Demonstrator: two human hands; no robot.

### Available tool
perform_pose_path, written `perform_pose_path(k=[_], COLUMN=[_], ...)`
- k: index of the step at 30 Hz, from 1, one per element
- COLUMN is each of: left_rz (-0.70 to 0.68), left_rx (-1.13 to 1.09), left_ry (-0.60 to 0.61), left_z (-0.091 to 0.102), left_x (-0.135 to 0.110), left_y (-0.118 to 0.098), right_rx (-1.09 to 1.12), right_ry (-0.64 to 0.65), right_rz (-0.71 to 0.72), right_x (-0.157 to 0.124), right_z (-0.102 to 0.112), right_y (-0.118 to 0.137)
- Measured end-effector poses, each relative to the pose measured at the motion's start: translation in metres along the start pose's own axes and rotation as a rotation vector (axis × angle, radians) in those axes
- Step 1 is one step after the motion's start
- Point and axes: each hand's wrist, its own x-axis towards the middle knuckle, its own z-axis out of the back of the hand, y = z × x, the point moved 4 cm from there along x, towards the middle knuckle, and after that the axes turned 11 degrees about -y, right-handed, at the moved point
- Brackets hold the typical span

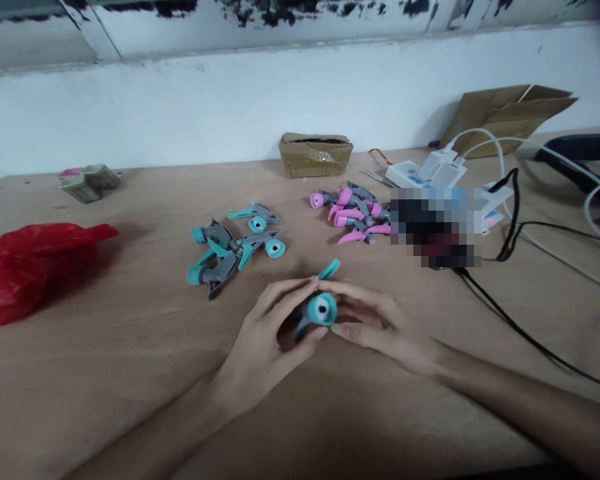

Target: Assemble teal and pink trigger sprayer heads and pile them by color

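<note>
Both hands meet at the middle of the wooden table [130,373] around one grey and teal spray trigger head [321,308]. My left hand [270,340] curls its fingers round the grey body. My right hand [375,323] pinches the teal round cap end, and the teal lever sticks up above the fingers. Just beyond lies a pile of several grey and teal trigger heads [235,250]. To its right lies a pile of grey and pink trigger heads [353,212].
A crumpled red plastic bag [25,263] lies at the left edge. A small cardboard box [315,155] stands by the white wall, with a flattened carton [505,113] at the back right. White devices [425,172] and black and white cables [520,327] cover the right side.
</note>
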Motion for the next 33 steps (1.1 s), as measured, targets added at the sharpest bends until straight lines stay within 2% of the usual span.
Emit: perform_pose_path(k=[4,9,13,21,26,33], left_rz=[-0.023,-0.143,-0.115,-0.103,-0.148,-0.176], left_rx=[0.084,0.213,0.275,0.267,0.333,0.395], left_ry=[-0.072,-0.138,-0.179,-0.171,-0.197,-0.184], left_z=[0.001,-0.001,-0.003,-0.004,-0.004,-0.010], left_x=[0.000,-0.004,-0.007,-0.006,-0.008,-0.015], left_y=[0.000,-0.004,-0.005,-0.013,-0.016,-0.007], right_rx=[0.170,0.163,0.216,0.298,0.306,0.292], right_ry=[-0.002,-0.084,-0.122,-0.128,-0.158,-0.211], right_rz=[-0.122,-0.147,-0.145,-0.201,-0.190,-0.213], right_x=[0.000,0.003,0.004,0.005,0.005,0.005], right_z=[-0.007,-0.012,-0.014,-0.017,-0.018,-0.021], right_y=[0.000,-0.002,-0.009,-0.017,-0.016,-0.012])
